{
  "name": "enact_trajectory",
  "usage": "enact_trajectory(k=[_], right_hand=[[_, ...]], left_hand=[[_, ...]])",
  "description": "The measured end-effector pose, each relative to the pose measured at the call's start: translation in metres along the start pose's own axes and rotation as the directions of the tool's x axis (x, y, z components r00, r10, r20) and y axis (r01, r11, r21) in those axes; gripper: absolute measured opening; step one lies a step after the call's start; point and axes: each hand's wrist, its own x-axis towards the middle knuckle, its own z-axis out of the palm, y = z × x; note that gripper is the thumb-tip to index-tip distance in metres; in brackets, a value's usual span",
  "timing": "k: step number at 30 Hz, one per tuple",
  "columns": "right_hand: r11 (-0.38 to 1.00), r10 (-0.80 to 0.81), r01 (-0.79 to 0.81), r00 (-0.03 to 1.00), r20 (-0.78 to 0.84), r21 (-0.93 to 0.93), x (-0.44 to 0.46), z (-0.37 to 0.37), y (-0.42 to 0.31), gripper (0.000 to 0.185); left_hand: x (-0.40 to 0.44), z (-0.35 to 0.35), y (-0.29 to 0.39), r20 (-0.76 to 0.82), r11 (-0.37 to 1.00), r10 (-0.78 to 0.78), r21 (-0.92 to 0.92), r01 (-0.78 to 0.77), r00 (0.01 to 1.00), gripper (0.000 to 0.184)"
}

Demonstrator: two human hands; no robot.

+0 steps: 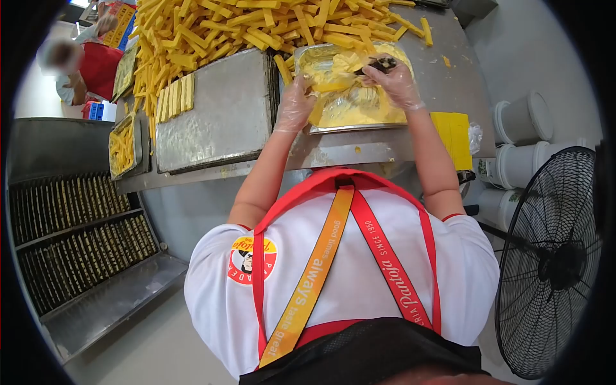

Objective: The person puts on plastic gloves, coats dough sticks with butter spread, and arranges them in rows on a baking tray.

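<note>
Both my hands wear clear plastic gloves and are over a metal tray of soft, pale-yellow spread. My left hand is closed at the tray's left side, holding the end of a yellow bar that reaches across the spread. My right hand is closed around a dark-handled tool; its working end is hidden near the bar and spread, so its kind is unclear. To the left lies a flat metal baking sheet, with several yellow bars lined up side by side along its left edge.
A big heap of yellow bars covers the table's far side. A smaller tray of pieces stands left. A slotted rack is lower left, a black fan right, white buckets behind it. Another person is at far left.
</note>
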Motion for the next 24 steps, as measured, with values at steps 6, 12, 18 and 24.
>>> enact_trajectory(k=[6, 12, 18, 24], right_hand=[[0.996, 0.054, -0.058, 0.996, -0.072, -0.062, 0.005, 0.002, 0.026, 0.019], [0.991, 0.036, -0.034, 0.999, -0.011, 0.129, -0.016, 0.025, -0.003, 0.022], [0.987, 0.006, -0.032, 0.986, -0.168, -0.156, 0.002, -0.008, 0.039, 0.017], [0.977, 0.017, 0.002, 0.996, -0.089, 0.215, -0.025, 0.034, 0.009, 0.013]], left_hand=[[0.0, -0.004, 0.014, 0.048, 0.995, -0.035, 0.094, 0.03, 0.998, 0.033], [-0.001, -0.001, 0.008, 0.033, 0.995, -0.056, 0.088, 0.052, 0.998, 0.032], [-0.003, -0.005, 0.008, 0.04, 0.99, -0.121, 0.074, 0.117, 0.992, 0.031], [-0.001, -0.013, 0.017, 0.096, 0.946, -0.321, -0.006, 0.323, 0.942, 0.029]])
